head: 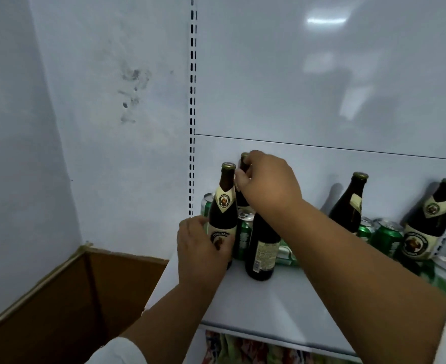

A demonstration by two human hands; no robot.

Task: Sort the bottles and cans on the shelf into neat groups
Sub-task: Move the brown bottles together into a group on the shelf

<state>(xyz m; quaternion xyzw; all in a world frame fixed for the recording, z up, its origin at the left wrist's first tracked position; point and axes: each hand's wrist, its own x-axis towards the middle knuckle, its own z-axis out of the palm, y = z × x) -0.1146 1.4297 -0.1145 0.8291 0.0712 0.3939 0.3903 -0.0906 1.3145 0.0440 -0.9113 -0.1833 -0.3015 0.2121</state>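
On the white shelf (264, 306), my left hand (201, 248) wraps the lower body of a dark brown beer bottle (223, 206) with a cream label, standing upright at the left end. My right hand (266, 182) grips the neck of a second brown bottle (243, 195) just behind it. A third brown bottle (261, 248) stands in front under my right wrist, its neck hidden. Green cans (243, 235) sit between and behind these bottles. Two more brown bottles (348, 206) (426, 222) stand at the right among green cans (386, 237).
An open brown cardboard box (67, 292) stands on the floor left of the shelf. A slotted upright (192, 101) runs up the white back panel. One green can (286, 254) lies on its side. Colourful packets (243, 348) show on the shelf below.
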